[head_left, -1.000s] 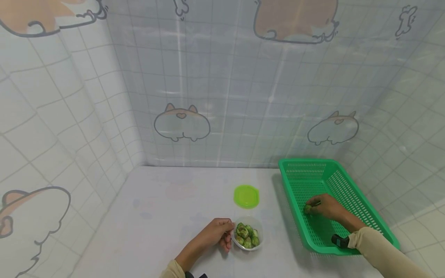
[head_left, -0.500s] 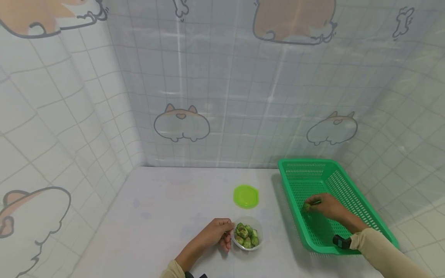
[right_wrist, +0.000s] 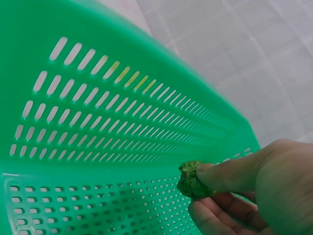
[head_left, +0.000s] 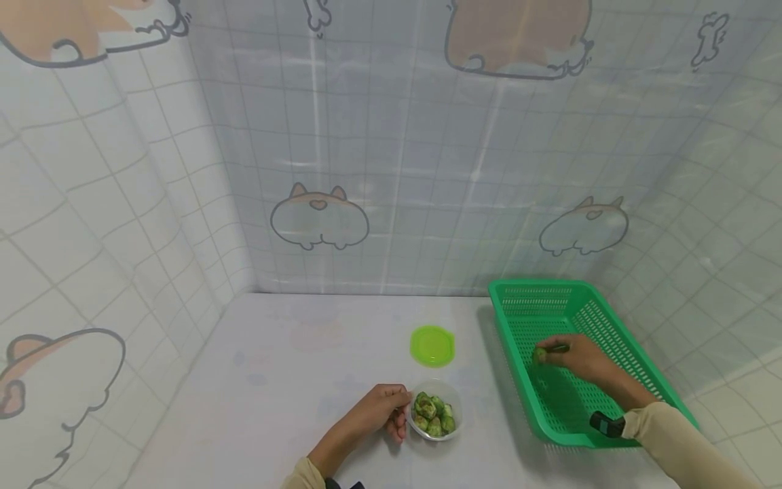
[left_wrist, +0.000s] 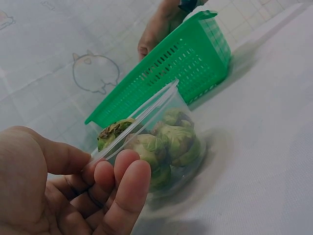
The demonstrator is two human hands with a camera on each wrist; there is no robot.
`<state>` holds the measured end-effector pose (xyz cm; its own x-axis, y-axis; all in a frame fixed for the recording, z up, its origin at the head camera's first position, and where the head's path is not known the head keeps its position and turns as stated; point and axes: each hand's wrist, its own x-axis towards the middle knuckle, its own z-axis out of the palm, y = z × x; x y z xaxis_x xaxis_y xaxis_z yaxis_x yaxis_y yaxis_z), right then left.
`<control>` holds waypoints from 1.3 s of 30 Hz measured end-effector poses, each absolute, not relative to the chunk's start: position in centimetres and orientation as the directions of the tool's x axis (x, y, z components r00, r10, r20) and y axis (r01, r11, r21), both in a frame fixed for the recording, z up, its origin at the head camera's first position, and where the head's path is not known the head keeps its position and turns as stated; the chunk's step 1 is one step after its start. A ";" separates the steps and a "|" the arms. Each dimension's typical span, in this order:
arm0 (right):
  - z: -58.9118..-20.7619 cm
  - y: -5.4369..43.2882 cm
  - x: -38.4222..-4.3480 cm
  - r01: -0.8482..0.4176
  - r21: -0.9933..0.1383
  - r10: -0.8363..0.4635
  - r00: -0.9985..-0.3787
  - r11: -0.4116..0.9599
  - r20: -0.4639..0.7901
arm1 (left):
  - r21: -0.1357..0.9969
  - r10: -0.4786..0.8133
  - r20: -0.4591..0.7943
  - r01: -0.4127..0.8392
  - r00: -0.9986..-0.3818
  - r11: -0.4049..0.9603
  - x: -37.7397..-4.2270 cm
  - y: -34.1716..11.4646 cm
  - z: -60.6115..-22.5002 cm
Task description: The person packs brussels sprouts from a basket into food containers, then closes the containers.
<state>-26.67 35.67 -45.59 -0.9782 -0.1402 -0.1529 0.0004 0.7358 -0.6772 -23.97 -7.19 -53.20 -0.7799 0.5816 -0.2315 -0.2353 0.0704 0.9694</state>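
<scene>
My left hand (head_left: 380, 411) pinches the rim of a small clear plastic tub (left_wrist: 183, 161) between thumb and fingers. Several Brussels sprouts (head_left: 432, 413) fill the tub, some with browned leaves. Inside the green plastic basket (head_left: 525, 380) on the right, my right hand (head_left: 577, 356) holds a single Brussels sprout (right_wrist: 191, 180) between thumb and fingertips. In the right wrist view that sprout is close to the slotted basket wall, over the perforated floor.
A lime-green round lid (head_left: 432, 346) lies on the white table (head_left: 293, 360) behind the tub. Patterned sheeting (head_left: 391, 156) rises along the back and both sides. The basket's raised rim stands between the tub and my right hand.
My right hand has lifted slightly inside the basket, with the sprout in its fingers. The left hand and the tub have stayed put.
</scene>
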 end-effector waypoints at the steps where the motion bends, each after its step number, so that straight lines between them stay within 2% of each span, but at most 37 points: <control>1: -45.5 35.7 -26.6 -0.005 -0.678 -0.147 -0.977 0.735 -0.152 | 0.969 0.581 -0.231 -0.235 -0.780 0.071 -24.0 -7.2 -53.2; 9: -44.6 35.3 -26.3 0.039 -0.727 -0.143 -0.972 0.686 -0.187 | 0.969 0.577 -0.231 -0.237 -0.783 0.066 -23.9 -7.2 -53.0; 22: -43.6 35.1 -26.5 0.032 -0.825 -0.210 -0.961 0.564 -0.180 | 0.966 0.581 -0.243 -0.251 -0.777 0.069 -24.0 -7.3 -53.0; 39: -42.7 30.7 -26.0 -0.021 -0.867 -0.333 -0.928 0.498 -0.169 | 0.965 0.583 -0.241 -0.255 -0.776 0.060 -24.0 -7.2 -53.1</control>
<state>-26.01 30.69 -42.67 -0.9276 -0.3332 -0.1691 -0.0209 0.4981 -0.8669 -23.96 -7.20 -53.15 -0.7757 0.5831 -0.2413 -0.2551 0.0601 0.9651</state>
